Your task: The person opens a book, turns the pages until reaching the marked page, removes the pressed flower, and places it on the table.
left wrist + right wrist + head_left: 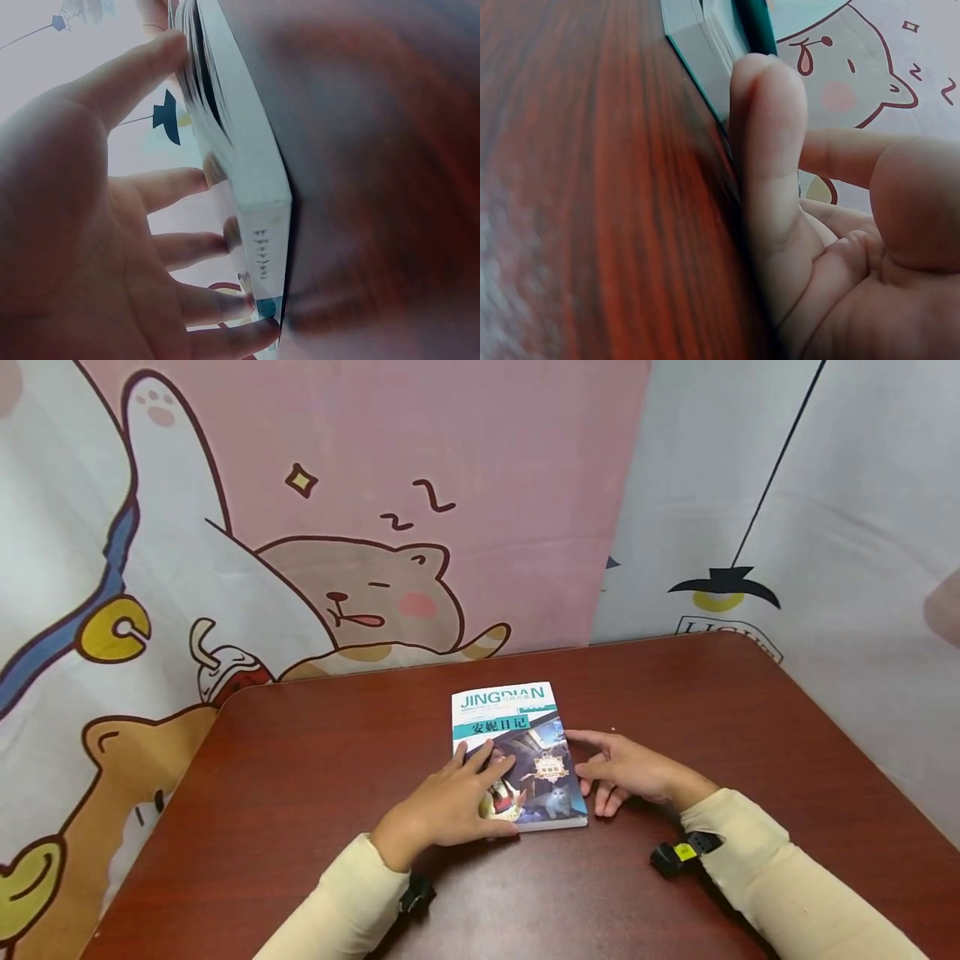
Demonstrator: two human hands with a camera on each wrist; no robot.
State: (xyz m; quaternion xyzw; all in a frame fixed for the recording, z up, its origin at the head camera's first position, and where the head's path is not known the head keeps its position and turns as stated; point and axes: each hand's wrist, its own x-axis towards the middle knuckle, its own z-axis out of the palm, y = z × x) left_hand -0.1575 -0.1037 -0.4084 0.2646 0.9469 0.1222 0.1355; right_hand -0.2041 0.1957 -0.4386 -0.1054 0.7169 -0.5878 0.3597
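A paperback book [536, 743] lies face up on the table, its cover white and teal above a dark picture. Over its lower left part my left hand [450, 802] is spread, the fingertips resting on the cover and the thumb at the bottom edge. The left wrist view shows the book's spine and bottom edge [259, 176], with some pages slightly fanned near the thumb. Beside the book's right edge is my right hand [630, 770], index finger extended and the other fingers loosely bent. In the right wrist view, fingertips [769, 82] are at the page edges [697, 41].
The reddish-brown wooden table [337, 752] reaches back to a cartoon-printed cloth [525, 510]. A dark strap device [682, 853] is on the right wrist, and another [416, 893] on the left. Both forearms have cream sleeves [795, 885].
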